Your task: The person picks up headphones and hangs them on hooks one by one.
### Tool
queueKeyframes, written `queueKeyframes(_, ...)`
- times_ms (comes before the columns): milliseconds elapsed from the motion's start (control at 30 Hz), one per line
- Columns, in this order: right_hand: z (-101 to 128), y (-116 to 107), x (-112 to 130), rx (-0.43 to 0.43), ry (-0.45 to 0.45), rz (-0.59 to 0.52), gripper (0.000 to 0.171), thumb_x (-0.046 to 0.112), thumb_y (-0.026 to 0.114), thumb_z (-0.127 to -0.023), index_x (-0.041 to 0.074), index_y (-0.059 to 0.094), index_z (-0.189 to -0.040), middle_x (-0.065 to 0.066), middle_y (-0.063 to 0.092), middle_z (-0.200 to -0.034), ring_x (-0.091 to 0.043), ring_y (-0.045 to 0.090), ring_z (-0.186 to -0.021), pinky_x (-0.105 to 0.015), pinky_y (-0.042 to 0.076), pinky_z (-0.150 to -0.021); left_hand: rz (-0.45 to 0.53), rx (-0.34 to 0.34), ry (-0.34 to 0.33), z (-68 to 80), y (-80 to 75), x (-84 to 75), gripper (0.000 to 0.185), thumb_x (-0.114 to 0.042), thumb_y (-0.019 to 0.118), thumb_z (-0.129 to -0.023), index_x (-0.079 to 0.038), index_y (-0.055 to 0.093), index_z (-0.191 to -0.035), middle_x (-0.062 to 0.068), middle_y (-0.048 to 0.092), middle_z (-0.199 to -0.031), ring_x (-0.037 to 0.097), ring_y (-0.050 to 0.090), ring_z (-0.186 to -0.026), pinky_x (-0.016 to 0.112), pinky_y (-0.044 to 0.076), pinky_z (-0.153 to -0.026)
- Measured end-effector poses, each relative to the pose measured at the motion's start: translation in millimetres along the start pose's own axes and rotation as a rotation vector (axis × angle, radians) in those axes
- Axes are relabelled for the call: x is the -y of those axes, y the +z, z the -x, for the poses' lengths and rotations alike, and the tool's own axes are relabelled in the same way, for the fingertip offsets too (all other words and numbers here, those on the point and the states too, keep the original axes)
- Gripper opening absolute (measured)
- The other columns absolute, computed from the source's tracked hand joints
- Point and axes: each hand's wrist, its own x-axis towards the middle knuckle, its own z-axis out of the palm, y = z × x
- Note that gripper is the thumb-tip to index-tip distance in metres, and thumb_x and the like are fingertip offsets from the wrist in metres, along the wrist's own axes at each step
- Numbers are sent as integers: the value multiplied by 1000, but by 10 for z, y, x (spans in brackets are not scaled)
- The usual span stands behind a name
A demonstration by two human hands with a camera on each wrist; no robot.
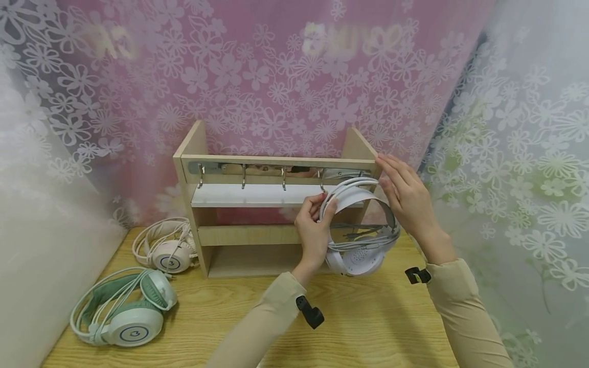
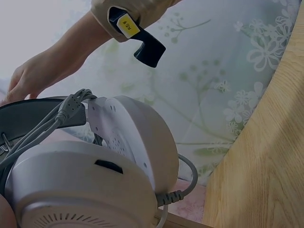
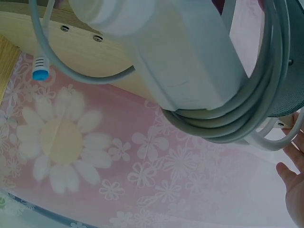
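A pair of white headphones (image 1: 365, 259) is held up before the right part of a wooden shelf rack (image 1: 280, 160). My left hand (image 1: 314, 226) grips the left side of its headband, thumb in front. On the other side my right hand (image 1: 408, 197) has its fingers extended by the rack's upper right corner, thumb close to the headband. Grey cable (image 3: 223, 126) is looped in a bundle along the headphones. The rightmost metal hook (image 1: 322, 179) is just above my left fingertips. Both ear cups (image 2: 80, 185) hang downward below the hands.
Several hooks line a metal strip on the rack, above a white shelf board (image 1: 248, 195). Green-and-white headphones (image 1: 135, 324) lie on the wooden table (image 1: 221, 322) at left. Behind them, cream headphones (image 1: 170, 255) rest against the rack. Flowered curtains (image 1: 276, 76) enclose the table.
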Motion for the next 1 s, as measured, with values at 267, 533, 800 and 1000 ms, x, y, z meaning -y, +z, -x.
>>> queueKeyframes(267, 5, 15, -4, -7, 5, 0, 46, 36, 45, -110, 7, 57, -143, -12, 56, -146, -29, 46, -140, -41, 35, -120, -3, 54, 4, 3, -44, 76, 25, 1, 70, -93, 13, 62, -114, 25, 70, -116, 36, 69, -109, 28, 59, -91)
queueKeyframes(533, 4, 20, -2, -11, 0, -2, 50, 41, 43, -110, 7, 56, -144, -8, 55, -148, -28, 46, -140, -40, 35, -120, -16, 140, -4, -39, -123, 101, 29, 4, 70, -92, 13, 60, -118, 26, 68, -119, 36, 67, -112, 19, 57, -86)
queueKeyframes(800, -10, 27, -5, -17, -11, -4, 52, 42, 42, -110, 5, 56, -143, -14, 55, -146, -32, 47, -139, -41, 34, -121, -25, 220, -4, -90, -194, 69, 31, 7, 69, -92, 11, 60, -121, 27, 68, -118, 38, 67, -108, 17, 54, -78)
queueKeyframes(1000, 7, 32, 6, -19, 8, -8, 50, 40, 44, -109, 6, 57, -143, -12, 55, -147, -32, 48, -138, -42, 36, -120, -29, 267, -26, -103, -236, 93, 33, 6, 68, -93, 11, 58, -125, 29, 68, -117, 38, 68, -105, 16, 52, -73)
